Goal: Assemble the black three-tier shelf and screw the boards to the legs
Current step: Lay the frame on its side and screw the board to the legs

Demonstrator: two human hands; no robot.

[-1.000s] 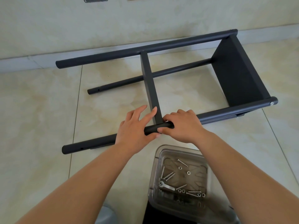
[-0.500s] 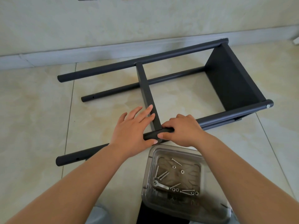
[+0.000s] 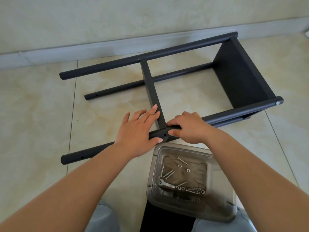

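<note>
The black shelf frame lies on its side on the tiled floor. Its near leg [image 3: 234,113] runs left to right under both hands. A middle board [image 3: 151,86] stands edge-up between the legs, and an end board [image 3: 239,76] closes the right end. My left hand [image 3: 137,129] lies over the near leg with fingers extended against the middle board. My right hand [image 3: 187,126] grips the near leg just right of the board joint, beside an empty screw hole [image 3: 165,134]. The far leg [image 3: 150,56] and a lower leg [image 3: 133,84] lie behind.
A clear plastic tray [image 3: 222,213] sits in front of my knees, holding several screws [image 3: 168,174], washers and a small wrench [image 3: 166,184]. A black panel [image 3: 151,216] lies under the tray. The wall's skirting [image 3: 100,47] runs close behind the frame.
The view has tilted, so the frame sits lower in the picture. My left thumb has slid off the joint, uncovering the screw hole. Both hands stay on the near leg.
</note>
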